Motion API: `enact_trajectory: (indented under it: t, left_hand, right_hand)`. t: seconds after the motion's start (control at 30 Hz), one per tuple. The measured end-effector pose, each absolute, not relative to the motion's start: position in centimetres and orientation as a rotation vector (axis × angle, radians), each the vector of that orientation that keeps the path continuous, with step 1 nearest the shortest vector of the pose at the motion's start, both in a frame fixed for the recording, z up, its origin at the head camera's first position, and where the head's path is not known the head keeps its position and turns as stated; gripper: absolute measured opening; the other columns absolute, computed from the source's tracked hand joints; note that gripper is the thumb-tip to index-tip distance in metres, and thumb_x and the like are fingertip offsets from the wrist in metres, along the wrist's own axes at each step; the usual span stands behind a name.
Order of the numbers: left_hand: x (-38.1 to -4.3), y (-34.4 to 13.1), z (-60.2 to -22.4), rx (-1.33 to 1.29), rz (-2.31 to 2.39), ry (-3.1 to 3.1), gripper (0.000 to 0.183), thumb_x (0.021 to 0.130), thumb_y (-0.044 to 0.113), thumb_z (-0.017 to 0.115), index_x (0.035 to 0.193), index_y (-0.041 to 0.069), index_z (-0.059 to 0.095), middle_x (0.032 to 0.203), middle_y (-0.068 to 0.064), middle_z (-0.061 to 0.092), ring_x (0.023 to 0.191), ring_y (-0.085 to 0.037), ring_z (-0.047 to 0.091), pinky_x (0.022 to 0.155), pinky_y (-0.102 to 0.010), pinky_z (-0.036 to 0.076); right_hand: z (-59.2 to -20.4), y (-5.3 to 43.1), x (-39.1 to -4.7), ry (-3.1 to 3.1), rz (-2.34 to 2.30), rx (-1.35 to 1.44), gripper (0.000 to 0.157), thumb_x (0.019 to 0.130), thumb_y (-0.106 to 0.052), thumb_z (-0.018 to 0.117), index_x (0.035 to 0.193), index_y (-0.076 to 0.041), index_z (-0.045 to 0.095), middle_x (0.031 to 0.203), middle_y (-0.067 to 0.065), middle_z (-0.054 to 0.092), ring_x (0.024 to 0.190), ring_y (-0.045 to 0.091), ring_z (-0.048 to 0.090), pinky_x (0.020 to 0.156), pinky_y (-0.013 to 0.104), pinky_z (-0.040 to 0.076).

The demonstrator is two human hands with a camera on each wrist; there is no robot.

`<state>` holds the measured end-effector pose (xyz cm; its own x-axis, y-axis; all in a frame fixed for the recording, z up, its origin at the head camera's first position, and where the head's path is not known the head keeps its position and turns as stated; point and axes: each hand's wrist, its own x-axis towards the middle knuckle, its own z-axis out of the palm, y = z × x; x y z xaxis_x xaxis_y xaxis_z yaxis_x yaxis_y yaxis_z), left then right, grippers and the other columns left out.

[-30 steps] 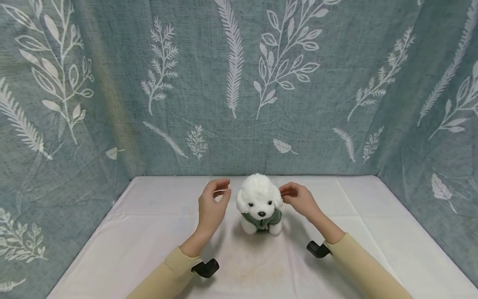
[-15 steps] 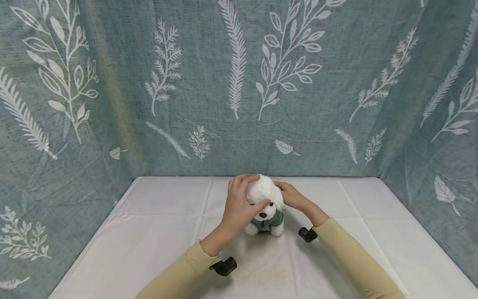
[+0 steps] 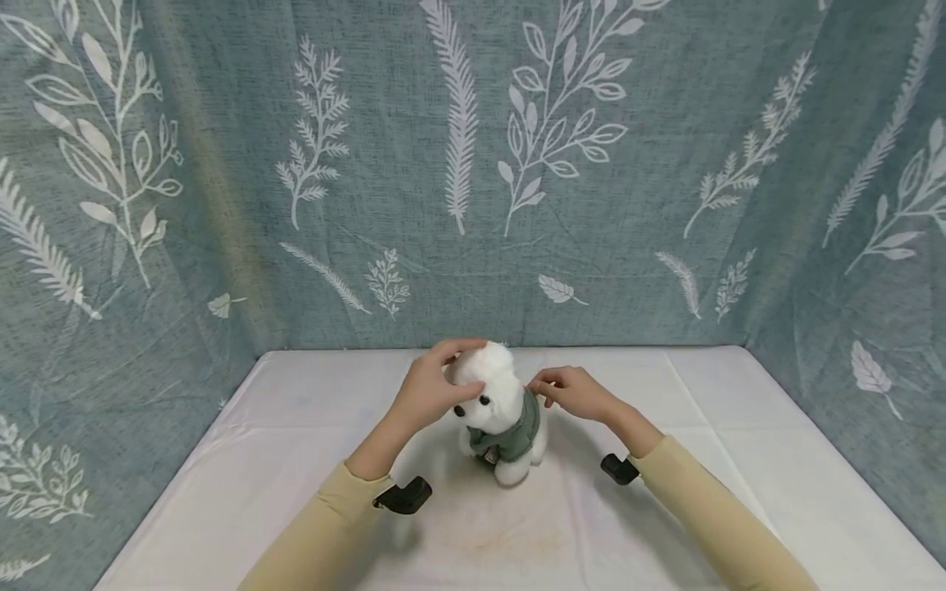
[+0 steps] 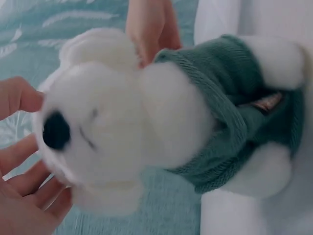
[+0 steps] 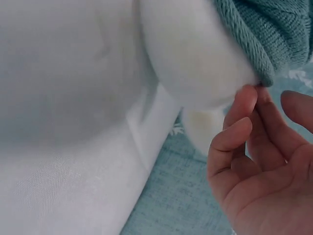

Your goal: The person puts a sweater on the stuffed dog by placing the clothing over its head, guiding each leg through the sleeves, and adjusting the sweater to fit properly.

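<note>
A white plush dog (image 3: pixel 508 394) in a green knitted sweater (image 3: pixel 521 435) sits on the white-covered table, its face turned to the left. My left hand (image 3: pixel 424 392) grips its head, thumb across the face and fingers over the top; in the left wrist view, fingers and thumb lie about the head near the black nose (image 4: pixel 56 130). My right hand (image 3: pixel 582 392) is behind the dog. In the right wrist view its loosely bent fingertips (image 5: pixel 244 98) touch the dog's rear by the sweater's hem, with the thumb (image 5: pixel 297 108) held apart.
The white cloth (image 3: pixel 296 460) covers the table, with creases and a faint brownish stain in front of the dog. A blue-green curtain with white leaf patterns (image 3: pixel 414 164) encloses the back and both sides. Black wrist cameras (image 3: pixel 405 496) stick out below both sleeves.
A second ago both hands flanked the front-facing dog. The left hand has taken hold of its head, and the dog has turned to the left; the right hand has shifted to its back.
</note>
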<state>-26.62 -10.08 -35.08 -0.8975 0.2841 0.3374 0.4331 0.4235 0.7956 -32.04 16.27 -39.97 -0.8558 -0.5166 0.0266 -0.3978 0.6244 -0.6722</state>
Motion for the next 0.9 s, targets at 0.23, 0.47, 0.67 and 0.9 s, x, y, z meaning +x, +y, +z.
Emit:
enact_trajectory:
  t: [0.23,0.47,0.67,0.9]
  left_hand:
    - [-28.5,-11.9,-34.8,-0.624,-1.472,-2.529,0.042,0.083,0.007,0.061,0.123,0.021,0.063,0.13,-0.004,0.059,0.122,-0.028,0.053,0.1,-0.044,0.045]
    - [-29.0,-12.1,-34.9,-0.599,-1.495,-2.553,0.041,0.085,0.007,0.061,0.123,0.021,0.063,0.132,-0.004,0.058,0.122,-0.031,0.054,0.095,-0.043,0.049]
    - [-28.6,-11.6,-34.1,-0.62,-1.385,-2.514,0.033,0.089,0.014,0.062,0.122,0.017,0.064,0.127,-0.005,0.06,0.121,-0.028,0.054,0.1,-0.043,0.045]
    - [-28.5,-9.7,-32.9,-0.578,-1.205,-2.669,0.052,0.083,0.033,0.074,0.129,0.015,0.058,0.131,-0.007,0.057,0.115,-0.03,0.056,0.088,-0.046,0.051]
  right_hand:
    - [-40.2,15.8,-30.0,2.629,-1.125,-0.732,0.025,0.098,-0.032,0.052,0.104,-0.014,0.069,0.094,0.0,0.069,0.078,0.012,0.064,0.068,0.03,0.052]
    - [-40.8,15.3,-28.6,2.668,-1.234,-0.599,0.021,0.096,-0.029,0.057,0.107,-0.015,0.069,0.093,0.0,0.069,0.079,0.015,0.066,0.069,0.035,0.054]
    - [-40.4,14.7,-28.1,2.674,-1.412,-0.357,0.02,0.093,-0.022,0.062,0.106,-0.009,0.07,0.089,0.004,0.071,0.082,0.02,0.067,0.075,0.041,0.056]
    - [-40.2,13.0,-28.8,2.701,-1.362,-0.185,0.022,0.091,-0.027,0.065,0.101,-0.008,0.069,0.086,0.004,0.069,0.072,0.012,0.065,0.072,0.036,0.056]
